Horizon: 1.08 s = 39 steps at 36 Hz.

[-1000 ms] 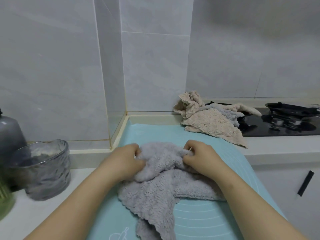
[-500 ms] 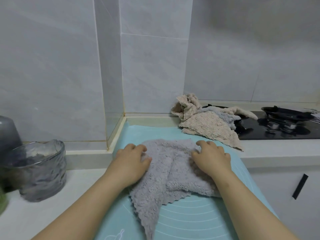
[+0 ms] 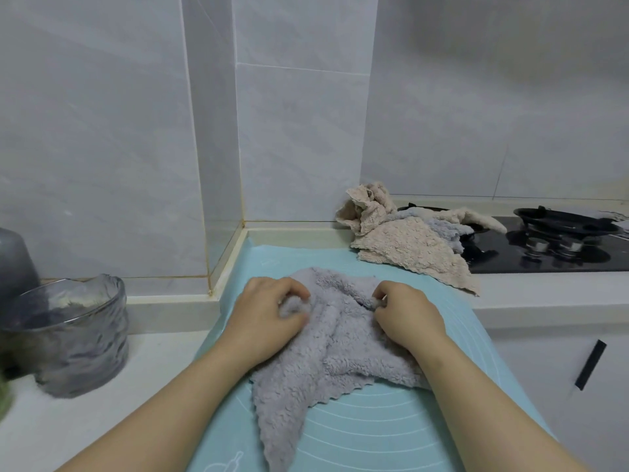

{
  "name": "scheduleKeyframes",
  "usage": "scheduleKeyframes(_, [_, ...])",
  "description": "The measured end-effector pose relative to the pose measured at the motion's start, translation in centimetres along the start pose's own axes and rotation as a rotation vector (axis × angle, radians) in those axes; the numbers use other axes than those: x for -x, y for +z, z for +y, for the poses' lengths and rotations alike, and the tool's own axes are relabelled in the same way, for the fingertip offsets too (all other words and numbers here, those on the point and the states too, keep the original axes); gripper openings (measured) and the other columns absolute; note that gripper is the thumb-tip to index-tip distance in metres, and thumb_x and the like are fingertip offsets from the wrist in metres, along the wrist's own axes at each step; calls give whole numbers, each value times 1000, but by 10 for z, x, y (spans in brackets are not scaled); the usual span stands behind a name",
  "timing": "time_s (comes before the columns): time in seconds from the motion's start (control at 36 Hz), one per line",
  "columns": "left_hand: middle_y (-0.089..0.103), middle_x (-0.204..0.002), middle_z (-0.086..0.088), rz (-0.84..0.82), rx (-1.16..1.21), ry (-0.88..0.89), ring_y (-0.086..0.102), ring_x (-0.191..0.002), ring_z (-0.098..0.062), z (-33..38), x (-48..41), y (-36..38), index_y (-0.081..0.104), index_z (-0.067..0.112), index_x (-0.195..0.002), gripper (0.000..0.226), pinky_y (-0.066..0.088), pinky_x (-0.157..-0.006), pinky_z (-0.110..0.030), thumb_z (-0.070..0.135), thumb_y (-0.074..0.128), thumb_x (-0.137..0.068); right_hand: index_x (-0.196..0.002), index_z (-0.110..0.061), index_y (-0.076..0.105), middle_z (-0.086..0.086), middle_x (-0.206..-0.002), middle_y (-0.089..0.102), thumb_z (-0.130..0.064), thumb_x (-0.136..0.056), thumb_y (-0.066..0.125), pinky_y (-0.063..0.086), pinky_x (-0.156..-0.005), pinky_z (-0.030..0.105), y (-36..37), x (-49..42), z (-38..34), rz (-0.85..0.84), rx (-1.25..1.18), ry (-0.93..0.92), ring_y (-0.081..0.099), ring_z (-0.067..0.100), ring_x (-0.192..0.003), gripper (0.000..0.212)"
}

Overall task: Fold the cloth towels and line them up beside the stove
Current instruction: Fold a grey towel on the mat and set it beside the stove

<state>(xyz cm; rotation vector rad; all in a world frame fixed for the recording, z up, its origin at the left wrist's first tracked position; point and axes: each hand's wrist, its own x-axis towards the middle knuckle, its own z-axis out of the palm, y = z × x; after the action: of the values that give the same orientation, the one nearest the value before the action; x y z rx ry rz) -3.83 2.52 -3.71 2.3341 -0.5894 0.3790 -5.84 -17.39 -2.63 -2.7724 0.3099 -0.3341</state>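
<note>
A fluffy grey towel (image 3: pixel 326 356) lies crumpled on the light blue mat (image 3: pixel 391 434), one corner trailing toward me. My left hand (image 3: pixel 269 318) grips a bunch of its left side with curled fingers. My right hand (image 3: pixel 405 315) pinches a fold of its upper right part. Behind them a heap of unfolded towels (image 3: pixel 405 240), beige with a pale blue one among them, sits at the counter corner and spills over the left end of the black stove (image 3: pixel 551 253).
A ribbed glass bowl (image 3: pixel 73 335) and a dark grey bottle (image 3: pixel 15 264) stand on the white counter at the left. Tiled walls form a corner behind the mat. A white cabinet front with a black handle (image 3: pixel 590 369) drops away at the right.
Half a second ago both hands lay flat on the spread towel; now their fingers have curled and gathered the cloth, bunching it up between them.
</note>
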Motion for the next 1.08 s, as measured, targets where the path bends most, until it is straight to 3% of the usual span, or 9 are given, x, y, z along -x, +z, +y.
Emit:
scheduleKeyframes(0.08, [62, -83, 9, -38, 184, 13, 53, -83, -7, 11, 3, 5, 45, 35, -84, 9, 38, -69, -15, 41, 49, -90, -116, -22, 56, 4, -122, 59, -11, -90, 42, 43, -84, 32, 0, 1, -1, -27, 18, -2, 51, 27, -111, 31])
scheduleKeyframes(0.19, [55, -62, 2, 90, 266, -89, 61, -82, -24, 14, 2, 12, 37, 24, -94, 5, 43, -71, -30, 22, 38, -98, -117, -22, 55, 4, -122, 58, -9, -89, 42, 42, -85, 33, -1, 1, -2, -35, 27, -9, 51, 27, -112, 34])
scheduleKeyframes(0.33, [57, -111, -6, -67, -149, -238, 49, -111, -27, 3, 0, 16, 32, 19, -132, 46, 40, -90, -36, 34, 48, -92, -118, -22, 55, 4, -123, 58, -8, -89, 41, 41, -85, 33, 0, 1, -2, -40, 31, -17, 50, 27, -114, 35])
scheduleKeyframes(0.39, [51, -127, -2, -161, -332, -235, 38, -123, -26, 4, -1, 17, 39, 24, -130, 42, 32, -97, -36, 45, 39, -94, -118, -22, 55, 4, -123, 58, -7, -89, 41, 41, -84, 32, 0, 1, -3, -41, 35, -20, 50, 27, -113, 36])
scheduleKeyframes(0.47, [51, -125, 5, -279, -368, -153, 35, -125, -21, 10, 1, 17, 48, 30, -125, 39, 27, -98, -36, 48, 28, -96, -118, -22, 55, 4, -123, 58, -6, -88, 40, 40, -83, 32, 1, 1, -3, -45, 36, -24, 49, 27, -113, 37])
scheduleKeyframes(0.58, [61, -108, 5, -279, -69, -43, 54, -106, -17, 14, 4, 13, 46, 32, -122, 27, 40, -93, -32, 36, 43, -95, -119, -23, 55, 4, -122, 58, -6, -88, 41, 40, -84, 32, 1, 2, -4, -54, 31, -24, 49, 27, -113, 37])
scheduleKeyframes(0.72, [48, -79, 13, -75, 121, 30, 44, -66, -2, 20, 3, 9, 38, 44, -86, 33, 36, -63, -16, 18, 58, -88, -116, -22, 57, 4, -120, 59, -5, -87, 41, 40, -80, 31, -2, 2, -4, -15, -19, -28, 51, 27, -111, 37])
scheduleKeyframes(0.94, [54, -90, -4, 415, -84, -72, 49, -88, -25, 4, -10, -10, 57, 15, -100, 29, 30, -69, -29, -4, 48, -80, -108, -16, 59, 10, -111, 49, -7, -90, 42, 44, -72, 35, -5, 0, -4, 255, -166, -39, 52, 32, -96, 27])
scheduleKeyframes(1.08, [52, -118, -22, 459, -235, -150, 48, -108, -39, -8, -9, -15, 51, 4, -124, 43, 39, -85, -41, -9, 45, -84, -120, -12, 55, 11, -121, 50, -2, -91, 39, 44, -80, 38, -1, -4, 2, 311, -197, 8, 53, 31, -101, 35])
